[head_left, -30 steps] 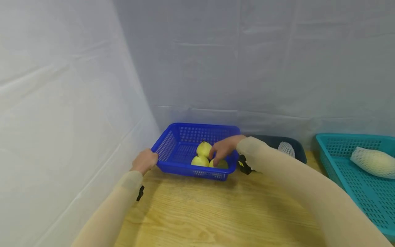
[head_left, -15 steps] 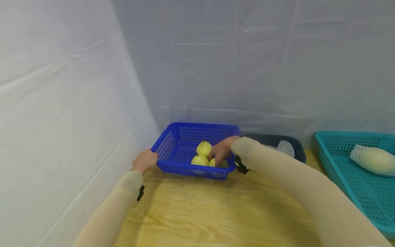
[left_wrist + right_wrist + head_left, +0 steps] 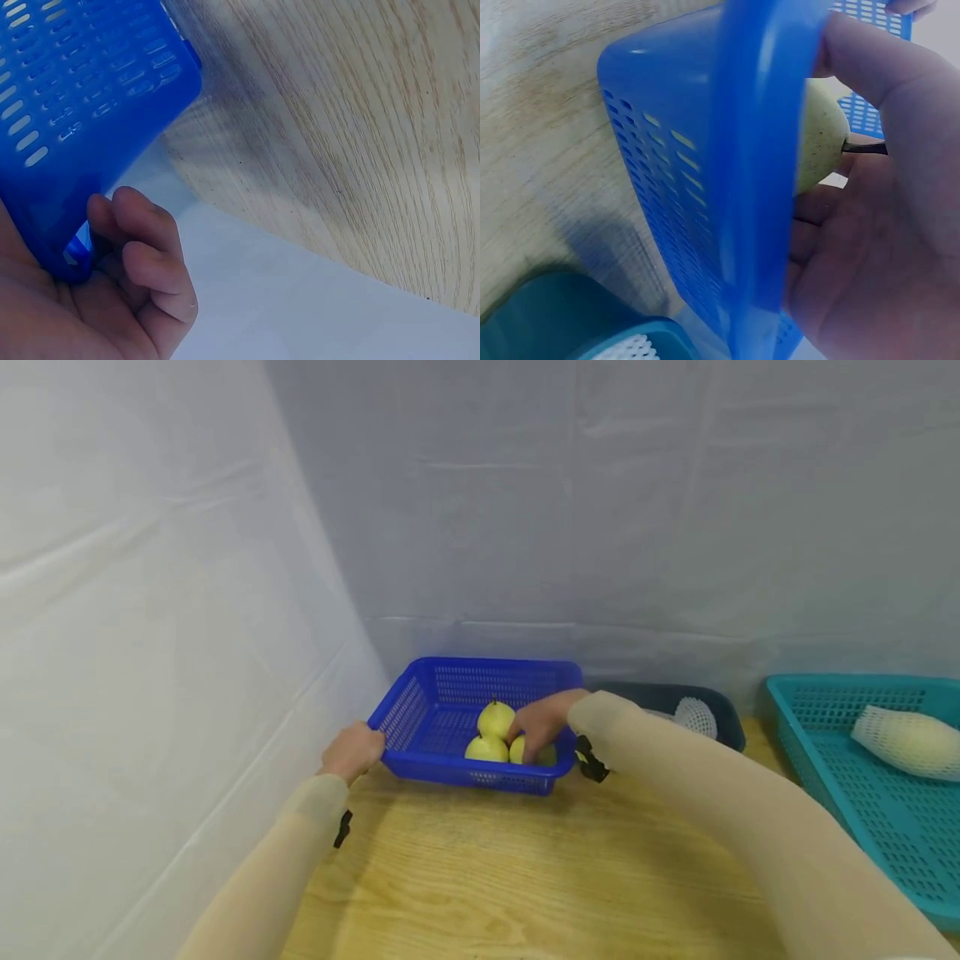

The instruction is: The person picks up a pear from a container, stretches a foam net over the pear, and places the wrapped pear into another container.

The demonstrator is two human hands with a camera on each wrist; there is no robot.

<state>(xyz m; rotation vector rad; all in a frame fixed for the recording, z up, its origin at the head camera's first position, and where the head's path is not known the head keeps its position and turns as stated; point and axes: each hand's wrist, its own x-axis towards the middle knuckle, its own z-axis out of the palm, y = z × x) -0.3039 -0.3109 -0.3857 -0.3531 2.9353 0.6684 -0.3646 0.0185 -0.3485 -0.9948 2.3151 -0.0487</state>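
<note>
A blue basket [image 3: 450, 768] with slotted walls sits on the wooden table by the left wall. My left hand [image 3: 354, 752] grips its left front corner, fingers curled under the rim [image 3: 71, 266]. Three yellow-green pears are grouped in the basket's right part: a rear pear [image 3: 496, 720], a front pear [image 3: 487, 749] and a right pear [image 3: 545, 755]. My right hand [image 3: 542, 724] reaches over the basket's right side and holds the right pear, thumb and fingers around it. In the right wrist view that pear [image 3: 821, 142] shows its dark stem, partly hidden behind the basket rim.
Right of the blue basket stands a dark basin [image 3: 727, 722] with white foam netting [image 3: 695, 718] inside, partly behind the right forearm. A teal basket [image 3: 825, 777] at the far right holds a pale fruit in a foam net [image 3: 907, 741]. White sheeting [image 3: 465, 527] closes off the back and left.
My right hand has lowered its fingers and closed them around the right pear. The left hand and the blue basket stay nearly in place. The view has shifted slightly.
</note>
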